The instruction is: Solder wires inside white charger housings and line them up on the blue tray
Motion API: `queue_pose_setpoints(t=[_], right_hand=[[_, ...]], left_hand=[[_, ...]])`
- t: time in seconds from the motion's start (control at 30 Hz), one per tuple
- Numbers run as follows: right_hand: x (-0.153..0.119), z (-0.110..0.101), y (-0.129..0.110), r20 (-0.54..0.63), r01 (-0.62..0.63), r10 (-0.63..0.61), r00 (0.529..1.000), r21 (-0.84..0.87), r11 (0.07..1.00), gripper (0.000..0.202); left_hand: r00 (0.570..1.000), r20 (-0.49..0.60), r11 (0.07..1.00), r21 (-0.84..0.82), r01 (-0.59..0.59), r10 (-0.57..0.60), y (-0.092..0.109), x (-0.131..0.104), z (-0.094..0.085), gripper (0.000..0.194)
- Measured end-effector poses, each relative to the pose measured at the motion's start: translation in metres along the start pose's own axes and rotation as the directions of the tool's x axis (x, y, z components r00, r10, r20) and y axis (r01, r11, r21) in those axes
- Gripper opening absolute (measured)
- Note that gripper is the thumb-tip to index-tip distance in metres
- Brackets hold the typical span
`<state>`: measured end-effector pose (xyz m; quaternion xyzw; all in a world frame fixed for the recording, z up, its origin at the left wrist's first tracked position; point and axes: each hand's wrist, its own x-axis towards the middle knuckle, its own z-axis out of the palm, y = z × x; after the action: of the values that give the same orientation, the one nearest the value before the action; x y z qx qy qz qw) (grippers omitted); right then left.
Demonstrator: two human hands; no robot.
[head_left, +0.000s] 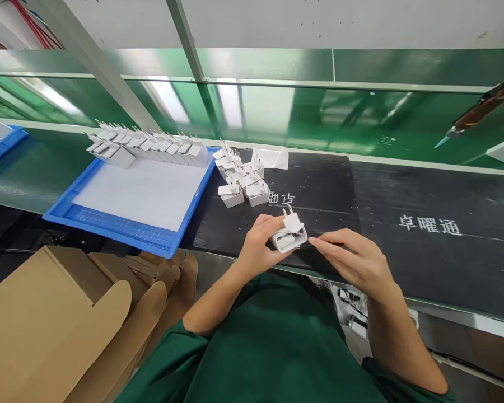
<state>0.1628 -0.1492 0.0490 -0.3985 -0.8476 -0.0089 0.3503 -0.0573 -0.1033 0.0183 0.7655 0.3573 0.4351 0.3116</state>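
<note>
Surface: black-matted | tray: left, spans rear to front edge | adapter cluster: near rear edge | right hand: fingers bunched beside adapter, cannot tell if pinching | left hand: fingers pinching adapter | adapter: near front edge, prongs upward

Beyond the workbench runs a glossy green surface streaked with bright reflections. A speckled whitish panel spans much of the upper view; a narrow grey post and a wider beam slant nearby.
</note>
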Motion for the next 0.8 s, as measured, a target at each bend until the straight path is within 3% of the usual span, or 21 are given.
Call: queue_pose_setpoints(t=[0.2,0.8], right_hand=[[0.002,-0.014,-0.004,0.061,0.095,-0.09,0.994,-0.089,0.992,0.031],[-0.004,-0.028,0.003,0.143,0.103,-0.1,0.985,-0.015,0.995,0.031]], left_hand=[[0.995,0.087,0.997,-0.063,-0.053,0.058,0.006,0.001,-0.001,0.042],[0.981,0.192,0.994,-0.108,-0.018,0.038,0.015,0.003,-0.004,0.045]])
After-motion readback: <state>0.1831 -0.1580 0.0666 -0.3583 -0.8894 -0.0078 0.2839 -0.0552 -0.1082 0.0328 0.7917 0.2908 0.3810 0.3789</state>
